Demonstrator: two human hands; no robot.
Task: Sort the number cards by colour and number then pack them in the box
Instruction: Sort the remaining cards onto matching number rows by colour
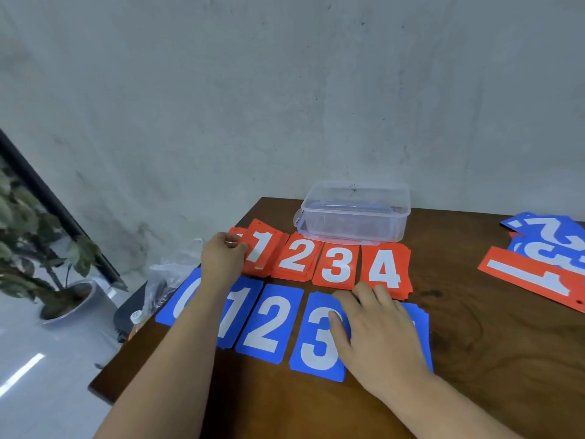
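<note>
Left hand [223,258] stretched forward, fingers pinching; right hand [376,331] flat, palm down, fingers spread.

- We see through one head-worn wide-angle camera, looking forward and down.
- It sits close above the bench [493,359], facing the wall [285,90] behind.

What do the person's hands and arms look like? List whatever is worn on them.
Nothing is worn. The left hand and right hand are bare: no gloves, rings, watch or bracelet show. Both forearms are uncovered to the picture's bottom edge; no sleeve is in view.
</note>
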